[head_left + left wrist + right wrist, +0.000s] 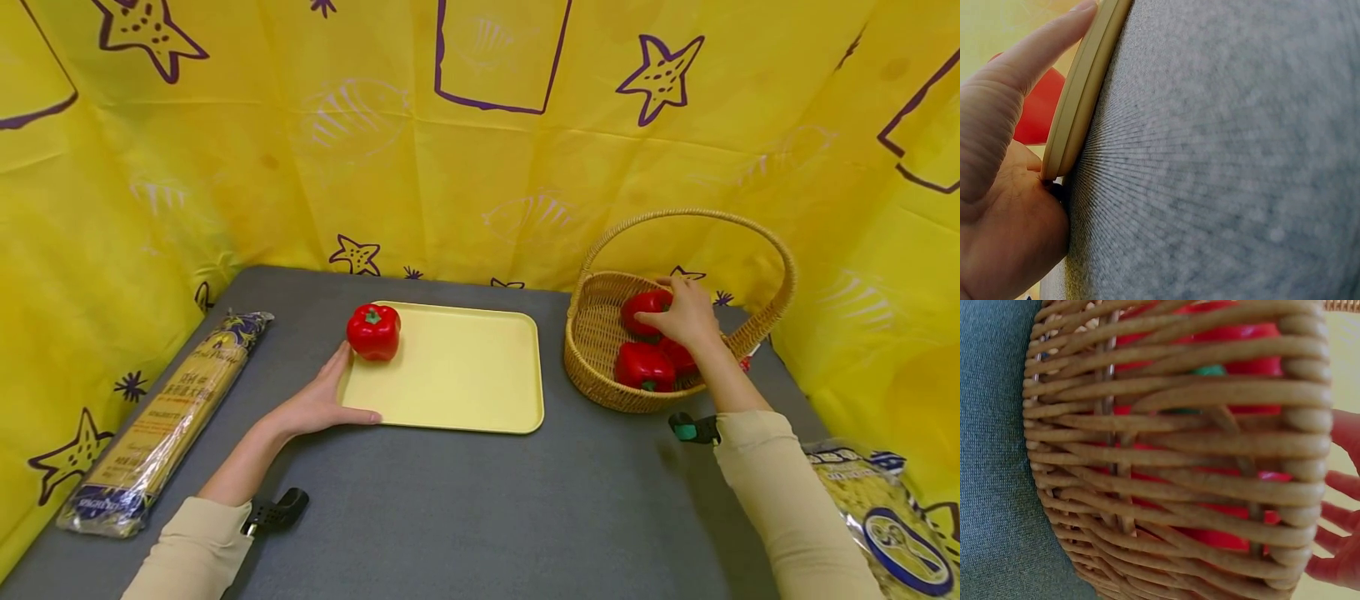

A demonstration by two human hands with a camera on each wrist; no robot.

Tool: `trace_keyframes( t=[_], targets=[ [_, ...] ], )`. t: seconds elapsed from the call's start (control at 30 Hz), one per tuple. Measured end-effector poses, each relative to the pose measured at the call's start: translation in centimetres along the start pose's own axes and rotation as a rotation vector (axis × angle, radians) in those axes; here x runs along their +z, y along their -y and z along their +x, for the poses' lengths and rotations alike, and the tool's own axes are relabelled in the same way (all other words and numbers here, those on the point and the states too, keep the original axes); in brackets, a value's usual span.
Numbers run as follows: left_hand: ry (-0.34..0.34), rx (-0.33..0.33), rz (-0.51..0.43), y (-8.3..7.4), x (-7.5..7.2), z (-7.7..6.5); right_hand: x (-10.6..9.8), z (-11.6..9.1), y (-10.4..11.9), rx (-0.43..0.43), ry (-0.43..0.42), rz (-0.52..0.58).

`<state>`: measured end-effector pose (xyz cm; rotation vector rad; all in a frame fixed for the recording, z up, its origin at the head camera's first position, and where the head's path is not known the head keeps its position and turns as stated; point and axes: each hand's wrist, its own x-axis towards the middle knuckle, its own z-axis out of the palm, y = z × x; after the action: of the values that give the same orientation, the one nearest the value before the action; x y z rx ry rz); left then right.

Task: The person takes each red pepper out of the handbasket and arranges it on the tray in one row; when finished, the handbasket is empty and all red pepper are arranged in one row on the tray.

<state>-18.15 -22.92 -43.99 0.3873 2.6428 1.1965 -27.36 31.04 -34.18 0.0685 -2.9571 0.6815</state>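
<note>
In the head view my left hand [324, 402] is at the left front corner of a pale yellow tray [465, 367]. Its thumb stretches along the front rim, and the other fingers reach up the left side. A red bell pepper [373, 332] stands on the tray by those fingertips, stem up. My right hand [686, 317] reaches into a wicker basket [600, 321], thumb and fingers spread about a red bell pepper [639, 310]; its far fingertips are hidden. Another red bell pepper [643, 367] lies nearer the front of the basket, with more red beside it.
A long packet of spaghetti [168, 417] lies on the left of the grey table [465, 517]. At the right edge is a clear bag of pasta [877, 508]. The basket's tall handle [690, 213] arches over the right hand. Yellow patterned cloth [465, 167] hangs behind.
</note>
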Motion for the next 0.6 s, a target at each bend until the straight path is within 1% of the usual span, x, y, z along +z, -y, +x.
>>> trace_keyframes(
  t=[0.3,0.6],
  targets=[
    [0.009,-0.018,0.002,0.1,0.0,0.1,0.3,0.7,-1.0,-0.003,0.073,0.001],
    [-0.003,0.004,0.008,0.1,0.1,0.1,0.2,0.8,-1.0,0.001,0.128,-0.032]
  ],
)
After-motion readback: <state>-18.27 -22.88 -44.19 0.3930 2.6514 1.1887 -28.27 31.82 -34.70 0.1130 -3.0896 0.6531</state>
